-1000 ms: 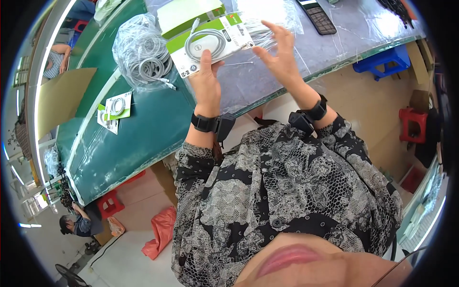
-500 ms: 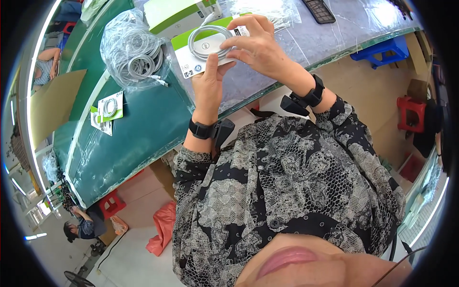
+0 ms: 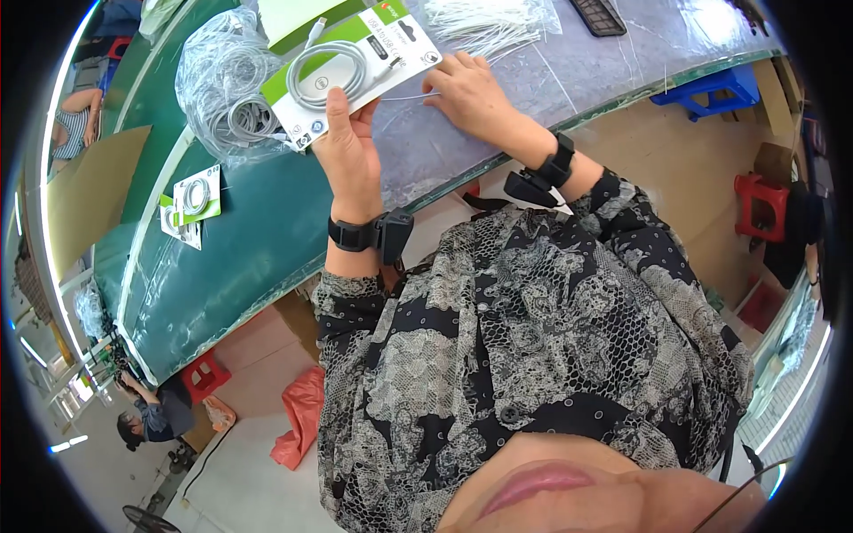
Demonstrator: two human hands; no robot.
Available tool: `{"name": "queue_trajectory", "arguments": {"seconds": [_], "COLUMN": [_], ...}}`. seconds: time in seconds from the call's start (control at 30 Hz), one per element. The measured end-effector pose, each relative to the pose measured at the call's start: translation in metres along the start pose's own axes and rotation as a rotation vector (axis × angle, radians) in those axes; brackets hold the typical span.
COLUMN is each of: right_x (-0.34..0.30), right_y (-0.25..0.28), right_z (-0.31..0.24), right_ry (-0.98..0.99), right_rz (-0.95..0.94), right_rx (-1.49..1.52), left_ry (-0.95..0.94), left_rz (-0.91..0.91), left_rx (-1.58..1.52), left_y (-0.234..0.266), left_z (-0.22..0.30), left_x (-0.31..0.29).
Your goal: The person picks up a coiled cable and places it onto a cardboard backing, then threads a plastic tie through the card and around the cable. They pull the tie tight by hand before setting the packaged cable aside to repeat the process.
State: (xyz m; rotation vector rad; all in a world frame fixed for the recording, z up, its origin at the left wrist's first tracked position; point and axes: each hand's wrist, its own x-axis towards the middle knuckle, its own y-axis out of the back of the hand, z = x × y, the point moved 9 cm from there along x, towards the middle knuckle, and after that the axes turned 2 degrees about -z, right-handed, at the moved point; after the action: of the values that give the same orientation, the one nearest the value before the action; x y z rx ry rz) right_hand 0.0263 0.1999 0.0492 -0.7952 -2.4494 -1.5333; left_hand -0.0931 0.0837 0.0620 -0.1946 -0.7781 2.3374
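Note:
My left hand [image 3: 348, 147] holds a white and green packaging card [image 3: 354, 73] by its near edge, with a coiled grey cable [image 3: 329, 75] fixed on it. My right hand [image 3: 473, 93] rests on the grey table top [image 3: 498, 133] to the right of the card, fingers pinching a thin white tie [image 3: 404, 96] that runs toward the card. Both wrists carry black bands with small black devices.
A clear bag of coiled cables [image 3: 227, 89] lies left of the card. Finished carded cables [image 3: 191, 202] sit on the green mat [image 3: 240, 240]. A bundle of white ties [image 3: 489, 22] lies at the back. A blue stool [image 3: 711, 89] and red stools stand beside the table.
The card has tilted and come down toward the table in my left hand. My right hand has left the cable coil and dropped to the table right of the card.

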Motion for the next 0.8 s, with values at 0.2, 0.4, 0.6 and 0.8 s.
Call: {"name": "queue_trajectory", "arguments": {"seconds": [0.2, 0.4, 0.6, 0.8], "right_x": [0.001, -0.01, -0.004, 0.001], "right_y": [-0.012, 0.023, 0.054, 0.061], "right_z": [-0.002, -0.011, -0.022, -0.024], "right_ry": [0.037, -0.018, -0.018, 0.021], "right_rz": [-0.035, 0.003, 0.17, 0.226], "right_rx": [-0.171, 0.542, 0.589, 0.472], "left_ry": [0.035, 0.199, 0.316, 0.404], "left_rz": [0.004, 0.029, 0.053, 0.074], "left_rx": [-0.06, -0.238, -0.386, -0.5], "left_y": [0.0, -0.001, -0.012, -0.023], "left_z": [-0.004, -0.009, -0.014, -0.016], "left_x": [0.0, 0.002, -0.001, -0.009]}}
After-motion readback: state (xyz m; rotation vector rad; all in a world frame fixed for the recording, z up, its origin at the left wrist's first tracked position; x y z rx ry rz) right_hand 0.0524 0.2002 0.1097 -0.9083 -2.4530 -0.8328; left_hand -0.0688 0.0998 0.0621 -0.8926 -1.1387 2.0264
